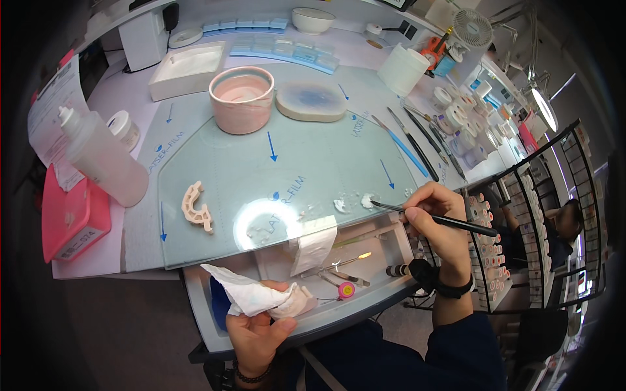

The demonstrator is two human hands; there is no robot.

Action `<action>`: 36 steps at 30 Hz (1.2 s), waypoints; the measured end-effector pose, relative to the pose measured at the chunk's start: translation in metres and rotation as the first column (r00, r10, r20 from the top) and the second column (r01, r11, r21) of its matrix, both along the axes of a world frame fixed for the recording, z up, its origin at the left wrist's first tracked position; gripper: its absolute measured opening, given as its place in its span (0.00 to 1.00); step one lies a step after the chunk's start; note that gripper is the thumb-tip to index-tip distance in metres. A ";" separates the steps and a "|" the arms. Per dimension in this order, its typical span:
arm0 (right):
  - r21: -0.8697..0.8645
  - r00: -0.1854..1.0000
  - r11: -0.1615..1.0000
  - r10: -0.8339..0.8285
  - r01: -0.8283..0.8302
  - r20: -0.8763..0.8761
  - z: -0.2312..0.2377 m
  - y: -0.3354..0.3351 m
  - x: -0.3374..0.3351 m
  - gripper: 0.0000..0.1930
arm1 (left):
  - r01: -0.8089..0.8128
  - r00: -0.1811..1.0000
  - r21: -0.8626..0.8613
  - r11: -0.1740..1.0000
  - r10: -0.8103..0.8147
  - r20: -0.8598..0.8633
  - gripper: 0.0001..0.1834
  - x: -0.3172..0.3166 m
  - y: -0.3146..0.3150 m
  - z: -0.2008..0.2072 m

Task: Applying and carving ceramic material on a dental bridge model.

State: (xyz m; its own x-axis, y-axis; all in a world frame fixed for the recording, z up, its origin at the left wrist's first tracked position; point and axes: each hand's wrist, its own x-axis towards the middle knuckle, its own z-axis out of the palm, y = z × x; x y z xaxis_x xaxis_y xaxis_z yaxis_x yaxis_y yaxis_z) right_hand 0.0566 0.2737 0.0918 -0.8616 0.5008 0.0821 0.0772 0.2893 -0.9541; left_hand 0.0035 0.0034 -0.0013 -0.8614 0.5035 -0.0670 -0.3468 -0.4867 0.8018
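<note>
Dental model (295,304) wrapped in white tissue (244,294), near centre, clasped in left hand (255,331) fingers, right hand (435,218) pinching a thin brush (433,219), tip touching white paste (368,201) on glass slab (287,176), arch-shaped cast (196,207) left, pink cup (241,99) far

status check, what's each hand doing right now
Right hand holds thin black brush, tip at white paste dab on glass slab. Left hand grips crumpled white tissue.
</note>
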 end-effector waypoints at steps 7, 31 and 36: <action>-0.119 0.997 0.991 0.062 -0.067 -0.046 0.004 0.005 0.004 0.06 | -0.001 1.000 -0.010 1.000 0.001 -0.014 0.26 0.000 0.002 0.001; 0.592 0.711 0.638 0.687 -0.491 -0.150 -0.025 -0.104 -0.005 0.10 | 0.027 0.997 0.064 0.998 -0.022 -0.079 0.22 -0.003 0.000 0.000; 0.708 0.709 0.546 0.699 -0.447 -0.092 -0.027 -0.106 -0.005 0.12 | 0.009 0.995 0.042 0.999 -0.005 -0.100 0.22 -0.004 0.000 0.000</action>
